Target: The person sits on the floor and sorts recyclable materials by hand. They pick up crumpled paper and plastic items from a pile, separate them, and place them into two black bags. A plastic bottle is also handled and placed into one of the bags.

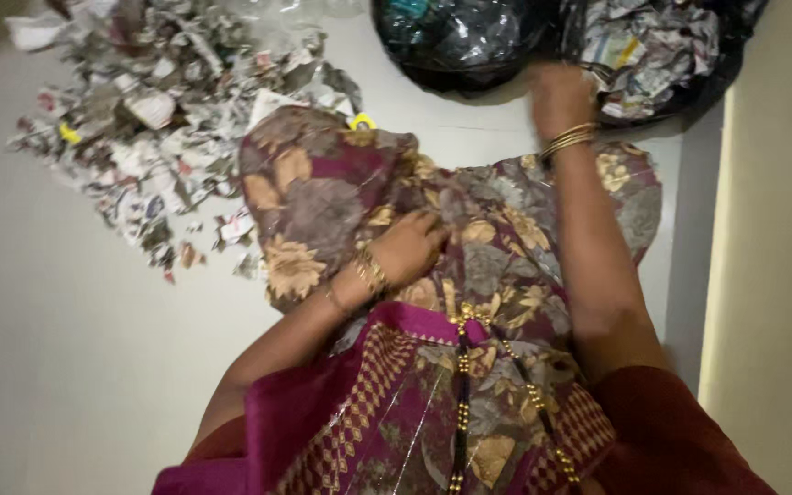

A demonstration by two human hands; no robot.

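Note:
My left hand (410, 246) rests on the floral purple and brown cloth (323, 192) over my lap, fingers curled loosely against the fabric, gold bangles at the wrist. My right hand (558, 94) reaches forward to the rim of a black plastic bag (726, 69) stuffed with crumpled newspaper (653, 46). Its fingers are blurred and partly hidden, so I cannot make out whether they hold paper. Gold bangles circle that wrist too.
A wide heap of torn and crumpled newspaper (153, 119) spreads over the pale floor at the upper left, with small yellow bits (362, 120) in it. A second black bag (460, 41) with shiny contents sits at top centre. A pale wall (781, 275) runs along the right.

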